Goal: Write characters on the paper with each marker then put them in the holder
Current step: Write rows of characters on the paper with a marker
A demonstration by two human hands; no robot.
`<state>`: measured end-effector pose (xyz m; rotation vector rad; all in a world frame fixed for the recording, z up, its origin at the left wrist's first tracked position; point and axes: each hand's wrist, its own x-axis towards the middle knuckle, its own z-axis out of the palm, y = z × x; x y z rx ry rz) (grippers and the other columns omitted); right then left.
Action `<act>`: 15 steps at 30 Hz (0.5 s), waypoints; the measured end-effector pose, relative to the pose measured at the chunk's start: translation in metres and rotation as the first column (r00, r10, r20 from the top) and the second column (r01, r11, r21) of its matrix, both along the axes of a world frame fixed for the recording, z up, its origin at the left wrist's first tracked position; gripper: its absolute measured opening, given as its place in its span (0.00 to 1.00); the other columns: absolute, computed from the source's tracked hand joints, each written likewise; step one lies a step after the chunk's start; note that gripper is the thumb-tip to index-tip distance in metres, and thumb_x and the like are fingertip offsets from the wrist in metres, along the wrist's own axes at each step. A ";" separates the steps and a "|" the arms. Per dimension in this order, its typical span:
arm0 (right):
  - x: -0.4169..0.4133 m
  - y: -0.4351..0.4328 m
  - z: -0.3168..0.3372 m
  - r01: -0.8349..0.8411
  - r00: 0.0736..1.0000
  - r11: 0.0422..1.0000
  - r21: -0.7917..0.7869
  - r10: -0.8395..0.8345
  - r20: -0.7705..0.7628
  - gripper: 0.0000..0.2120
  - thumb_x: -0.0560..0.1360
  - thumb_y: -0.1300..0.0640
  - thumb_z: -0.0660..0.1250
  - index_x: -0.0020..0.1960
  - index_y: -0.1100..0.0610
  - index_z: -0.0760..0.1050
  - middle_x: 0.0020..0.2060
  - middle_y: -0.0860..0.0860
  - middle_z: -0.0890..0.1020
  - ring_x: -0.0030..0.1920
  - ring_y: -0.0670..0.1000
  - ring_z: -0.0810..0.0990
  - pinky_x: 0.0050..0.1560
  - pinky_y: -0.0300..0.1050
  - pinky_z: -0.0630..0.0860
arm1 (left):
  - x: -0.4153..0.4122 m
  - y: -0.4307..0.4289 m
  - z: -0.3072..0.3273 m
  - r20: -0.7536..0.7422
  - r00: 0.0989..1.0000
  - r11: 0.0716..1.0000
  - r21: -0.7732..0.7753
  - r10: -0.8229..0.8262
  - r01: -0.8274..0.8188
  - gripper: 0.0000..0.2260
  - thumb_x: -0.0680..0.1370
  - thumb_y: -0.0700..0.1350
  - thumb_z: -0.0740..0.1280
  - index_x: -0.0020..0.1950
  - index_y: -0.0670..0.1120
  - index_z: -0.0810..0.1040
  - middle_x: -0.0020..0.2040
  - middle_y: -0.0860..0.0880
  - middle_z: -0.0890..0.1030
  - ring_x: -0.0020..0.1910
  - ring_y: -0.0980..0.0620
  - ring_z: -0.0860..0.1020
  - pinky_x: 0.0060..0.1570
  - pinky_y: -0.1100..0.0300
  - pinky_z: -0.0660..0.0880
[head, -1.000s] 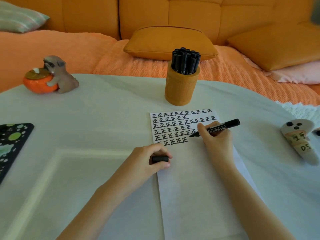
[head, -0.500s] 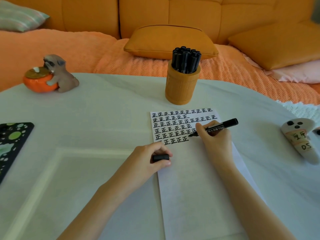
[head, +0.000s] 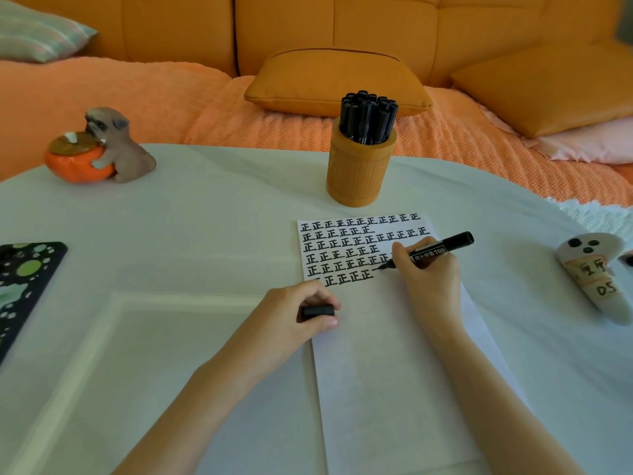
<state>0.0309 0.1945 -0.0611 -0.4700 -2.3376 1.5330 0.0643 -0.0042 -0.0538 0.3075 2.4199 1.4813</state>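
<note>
A white sheet of paper (head: 394,365) lies in front of me on the table, its top part filled with rows of black characters. My right hand (head: 428,272) grips an uncapped black marker (head: 431,250), its tip touching the paper just right of the last character in the bottom row. My left hand (head: 298,313) rests at the paper's left edge and pinches the marker's black cap (head: 317,310). Beyond the paper stands an orange cylindrical holder (head: 359,169) with several capped black markers (head: 368,116) upright in it.
The table (head: 188,228) carries a white cloth. A dog figurine hugging an orange pot (head: 99,149) sits far left, a dark patterned pad (head: 24,279) at the left edge, a white ghost-shaped object (head: 596,272) at the right. An orange sofa with cushions (head: 335,80) is behind.
My right hand has slid the marker tip slightly left and down, from the row above to the end of the bottom row. My left hand has stayed put with the cap.
</note>
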 end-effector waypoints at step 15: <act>0.001 -0.001 0.002 -0.012 1.000 0.999 -0.036 0.013 0.025 0.14 0.75 0.59 0.67 0.32 0.59 0.68 0.21 0.43 0.67 0.23 0.42 0.63 0.23 0.32 0.59 | 0.000 0.001 0.001 0.027 1.000 1.000 -0.005 0.007 -0.007 0.06 0.72 0.43 0.72 0.45 0.53 0.80 0.45 0.58 0.83 0.47 0.63 0.80 0.55 0.60 0.76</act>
